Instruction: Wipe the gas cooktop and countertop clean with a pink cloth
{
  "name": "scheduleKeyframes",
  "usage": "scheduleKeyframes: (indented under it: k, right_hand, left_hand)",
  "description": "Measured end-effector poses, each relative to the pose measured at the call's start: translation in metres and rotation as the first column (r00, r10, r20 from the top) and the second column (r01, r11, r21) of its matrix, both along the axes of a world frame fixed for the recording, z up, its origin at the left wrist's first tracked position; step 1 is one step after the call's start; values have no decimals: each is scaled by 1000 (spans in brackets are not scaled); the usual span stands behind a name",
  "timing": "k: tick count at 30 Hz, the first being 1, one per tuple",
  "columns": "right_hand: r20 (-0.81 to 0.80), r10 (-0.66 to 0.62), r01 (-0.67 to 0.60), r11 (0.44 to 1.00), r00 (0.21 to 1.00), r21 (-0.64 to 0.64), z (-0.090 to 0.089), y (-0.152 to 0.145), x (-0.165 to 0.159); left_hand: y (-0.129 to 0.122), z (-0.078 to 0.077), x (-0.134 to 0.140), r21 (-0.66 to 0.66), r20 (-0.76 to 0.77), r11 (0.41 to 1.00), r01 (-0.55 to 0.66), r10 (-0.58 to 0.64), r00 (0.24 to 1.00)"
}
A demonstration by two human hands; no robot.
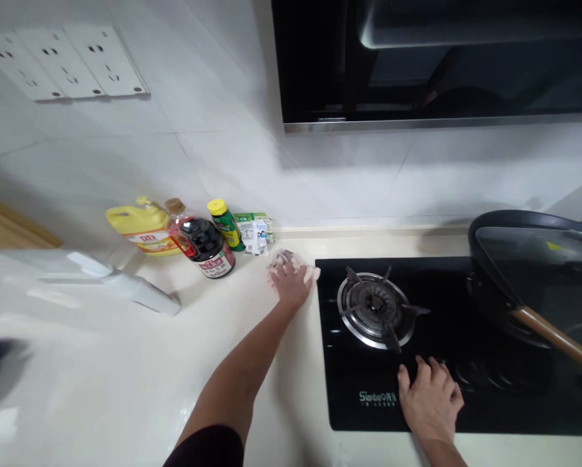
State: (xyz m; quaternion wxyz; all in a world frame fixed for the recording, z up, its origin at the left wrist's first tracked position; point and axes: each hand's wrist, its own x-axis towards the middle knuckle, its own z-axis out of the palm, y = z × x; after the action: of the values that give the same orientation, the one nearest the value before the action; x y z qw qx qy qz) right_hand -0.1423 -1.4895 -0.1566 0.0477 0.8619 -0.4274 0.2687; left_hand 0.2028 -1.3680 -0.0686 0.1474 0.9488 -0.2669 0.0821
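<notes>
On the pale counter (126, 363), just left of a black stove (446, 337), a crumpled pinkish cloth (311, 273) is covered by the left hand (291, 280). The fingers of that hand are spread across the cloth; whether any of it is gripped cannot be told. Over the front part of the stove, the right hand (431, 397) is placed palm down, its fingers parted and slightly bent, pointed away from the wearer.

Between the two hands, toward the back, a round burner (376, 308) with a metal ring and dark prongs is seen. Farther right, a large dark pan (489, 295) is set on the stove, partly cut off by the edge of the view; a wooden handle (558, 337) is angled toward the front right.

Beyond the cloth, against the wall (213, 155), small packets (255, 235), a green container (227, 227) with a yellow cap, a bottle of dark liquid (206, 243) and a yellow jug (150, 230) are lined up from right to left. At far left, a white object (140, 292) is blurred. Higher up, white wall sockets (67, 65) are mounted at left, and a glossy black hood (431, 78) is fixed above the stove.
</notes>
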Motion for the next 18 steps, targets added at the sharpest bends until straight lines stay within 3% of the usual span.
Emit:
scheduleKeyframes:
  k: [5,8,11,15,18]
  right_hand:
    - [29,3,-3,1000,1000,1,-2,-1,0]
    - [39,1,-2,1000,999,20,-2,-1,0]
    - [39,7,-9,999,999,36,-3,-1,-1]
    - [56,6,-7,1000,998,18,-5,-2,-1]
    - [50,7,-7,1000,999,2,-7,-2,-1]
  left_hand:
    - [65,-22,-98,26,17,983,181,-181,983]
    - [120,-45,-167,25,204,931,364,-362,910]
    - [176,-65,-220,66,289,881,469,-467,836]
    - [219,-76,-245,76,278,854,515,-514,811]
    - [217,-70,-233,68,169,889,453,-458,873]
